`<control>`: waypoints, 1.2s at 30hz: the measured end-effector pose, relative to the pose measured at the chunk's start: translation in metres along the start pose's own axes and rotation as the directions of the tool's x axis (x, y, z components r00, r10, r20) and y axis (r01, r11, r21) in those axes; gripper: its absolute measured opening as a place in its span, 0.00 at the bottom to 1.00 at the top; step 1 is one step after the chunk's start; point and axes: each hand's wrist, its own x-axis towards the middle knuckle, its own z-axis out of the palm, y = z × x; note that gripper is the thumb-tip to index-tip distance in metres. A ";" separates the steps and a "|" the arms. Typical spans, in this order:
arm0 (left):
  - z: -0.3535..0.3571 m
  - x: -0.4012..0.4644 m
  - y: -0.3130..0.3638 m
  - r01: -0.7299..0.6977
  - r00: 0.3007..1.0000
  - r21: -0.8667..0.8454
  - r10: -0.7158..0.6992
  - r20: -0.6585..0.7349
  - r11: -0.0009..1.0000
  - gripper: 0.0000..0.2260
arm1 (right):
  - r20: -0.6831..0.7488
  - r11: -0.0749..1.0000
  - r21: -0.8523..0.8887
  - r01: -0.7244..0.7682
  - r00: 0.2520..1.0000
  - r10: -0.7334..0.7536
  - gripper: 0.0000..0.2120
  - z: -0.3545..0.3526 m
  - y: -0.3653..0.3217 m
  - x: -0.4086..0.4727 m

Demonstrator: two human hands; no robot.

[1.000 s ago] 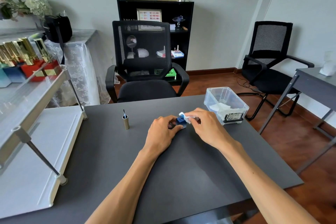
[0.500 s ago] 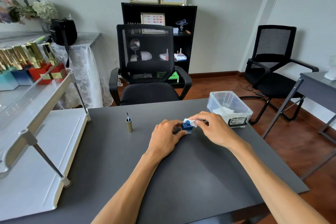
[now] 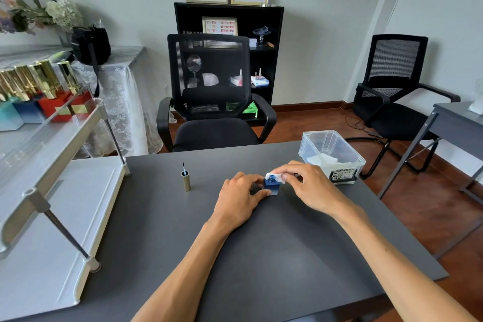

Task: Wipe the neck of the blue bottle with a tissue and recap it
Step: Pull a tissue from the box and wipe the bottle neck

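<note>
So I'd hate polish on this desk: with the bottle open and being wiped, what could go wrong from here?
1. The blue bottle is uncapped; the right hand rubbing the tissue at its neck could tip it if the left hand loosens.
2. The cap stands brush-up, alone on the desk; a stray arm could knock it over and smear polish.

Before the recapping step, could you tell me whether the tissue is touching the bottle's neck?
Touching: the head view shows the tissue, pinched by the right hand, against the neck of the blue bottle.
</note>
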 end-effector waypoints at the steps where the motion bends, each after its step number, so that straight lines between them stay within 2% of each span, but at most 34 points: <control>1: 0.000 0.000 0.000 -0.002 1.000 -0.002 0.002 -0.003 1.000 0.12 | -0.026 1.000 0.002 0.007 1.000 -0.007 0.14 0.002 0.000 -0.003; 10: 0.001 0.000 0.006 0.010 0.999 0.033 -0.008 -0.051 0.999 0.10 | -0.173 0.999 -0.035 0.006 0.985 -0.012 0.15 0.017 -0.008 -0.025; 17: 0.003 -0.001 0.004 0.048 0.997 0.006 -0.047 -0.058 0.999 0.13 | -0.146 1.000 -0.016 0.003 0.989 -0.005 0.14 0.014 -0.011 -0.018; 20: -0.001 0.001 0.001 0.054 0.999 -0.082 -0.053 0.007 0.995 0.12 | -0.142 1.000 -0.020 0.015 0.990 -0.018 0.14 0.012 -0.008 -0.018; 23: -0.007 0.003 -0.004 0.018 0.989 -0.143 0.004 0.150 0.990 0.15 | -0.154 0.999 -0.012 0.033 0.988 -0.034 0.14 0.014 -0.008 -0.020; 27: -0.006 0.007 -0.009 -0.045 0.972 -0.055 0.056 0.227 0.998 0.13 | -0.144 0.999 0.006 0.034 0.989 -0.033 0.15 0.015 -0.008 -0.017; 32: -0.002 0.009 -0.008 -0.067 0.977 0.031 0.059 0.203 0.997 0.15 | -0.188 1.000 0.017 0.026 0.982 -0.023 0.14 0.017 -0.008 -0.028; 36: 0.000 0.008 -0.008 -0.103 0.979 0.084 0.086 0.184 0.991 0.15 | -0.155 1.000 0.012 -0.002 0.988 0.004 0.14 0.015 -0.013 -0.023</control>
